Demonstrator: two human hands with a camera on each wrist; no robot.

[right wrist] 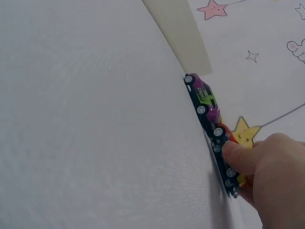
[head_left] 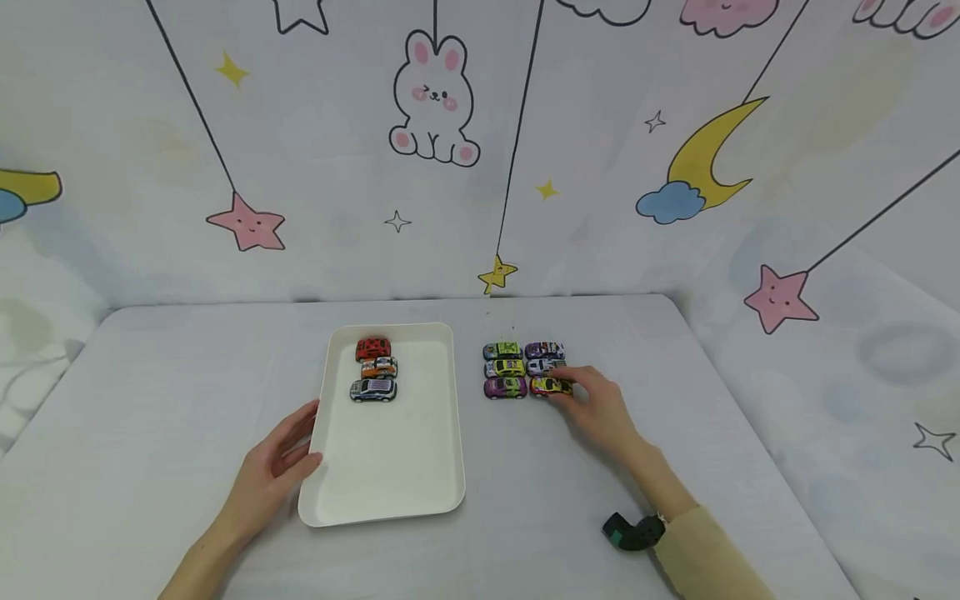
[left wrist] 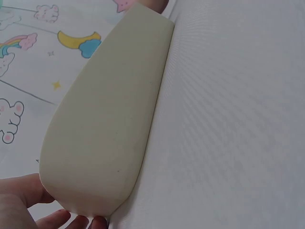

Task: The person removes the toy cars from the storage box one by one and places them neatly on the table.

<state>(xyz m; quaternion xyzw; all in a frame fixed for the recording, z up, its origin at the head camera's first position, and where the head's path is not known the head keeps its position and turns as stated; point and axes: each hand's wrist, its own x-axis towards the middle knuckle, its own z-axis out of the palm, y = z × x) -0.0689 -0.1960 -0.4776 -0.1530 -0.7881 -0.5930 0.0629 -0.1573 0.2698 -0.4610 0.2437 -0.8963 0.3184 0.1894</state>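
My left hand [head_left: 272,462] holds the left side of a white rectangular tray [head_left: 382,467]; its thumb overlaps the rim and the other fingertips meet the outer wall. In the left wrist view, the tray wall [left wrist: 102,124] stands on the white cloth. On the right, my right hand [head_left: 600,408] pinches a yellow-and-red toy car [head_left: 550,386], the front one of its column. Beside that car sits a purple-and-green toy car [right wrist: 205,98], clear in the right wrist view. A whitish toy car [head_left: 542,367] lies just behind the pinched one, partly covered by my fingers.
Inside the tray, a red toy car [head_left: 372,348], an orange-and-white one [head_left: 379,367] and a silver one [head_left: 373,390] stand in a column. More toy cars [head_left: 502,351] are grouped right of the tray. A black curved object [head_left: 633,532] lies by my right wrist.
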